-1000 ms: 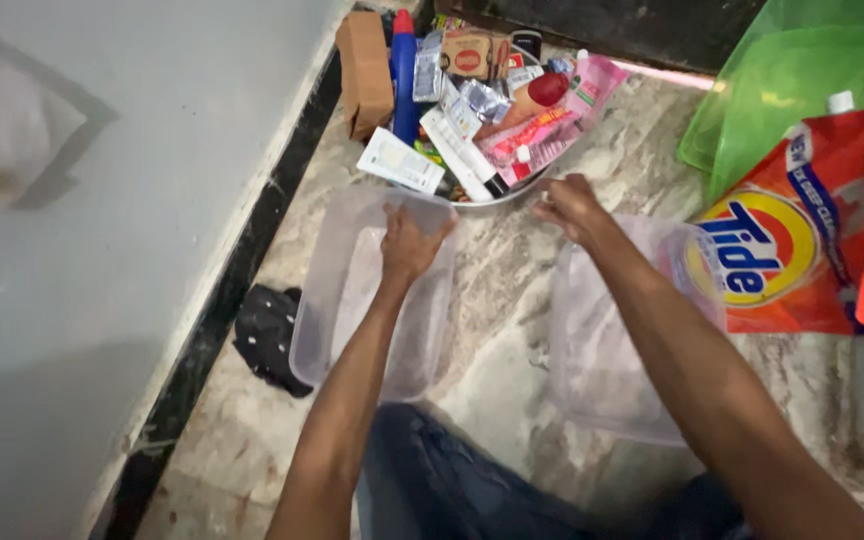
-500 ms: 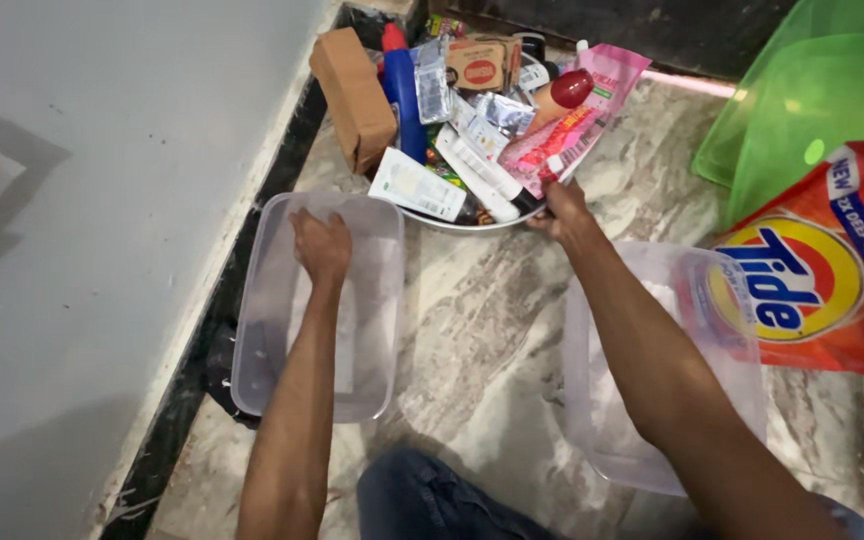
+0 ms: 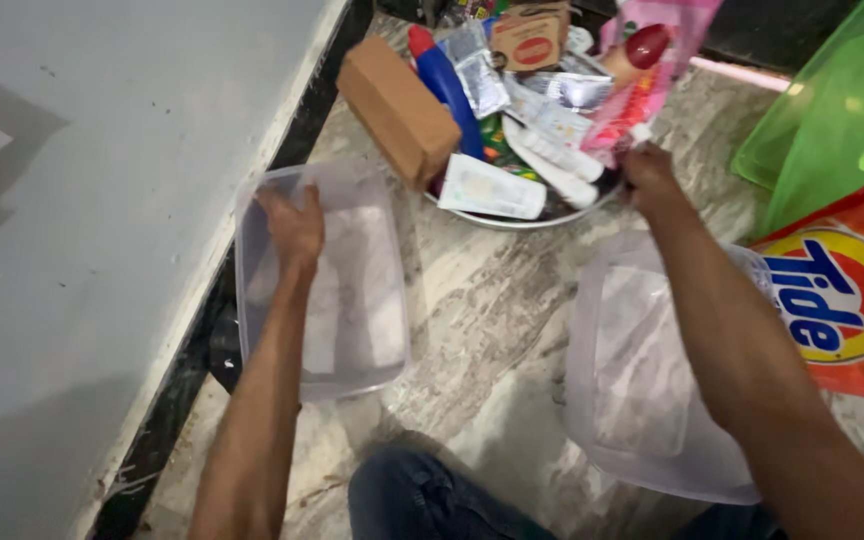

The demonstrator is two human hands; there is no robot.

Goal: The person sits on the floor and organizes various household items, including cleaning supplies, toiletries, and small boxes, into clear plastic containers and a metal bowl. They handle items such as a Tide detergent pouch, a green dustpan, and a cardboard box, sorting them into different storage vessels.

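Clear plastic rectangular tub [image 3: 352, 340] is being gripped by the left hand [image 3: 295, 225]; the right hand [image 3: 649, 175] is clasping the round metal basin [image 3: 512, 215] of packets, beside an orange pouch [image 3: 852, 300].

Around the heaped metal bowl [image 3: 512, 215]: a brown carton [image 3: 399, 111] on its left rim, a white tube [image 3: 492, 189] at its front, a pink sachet [image 3: 652, 60] on its right side, and an orange detergent pouch [image 3: 842, 290] well to its right.

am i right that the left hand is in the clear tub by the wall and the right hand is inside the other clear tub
Not quite. In the head view the left hand is in the clear tub by the wall, but the right hand is not inside the other clear tub; it is at the rim of the metal bowl full of toiletries.
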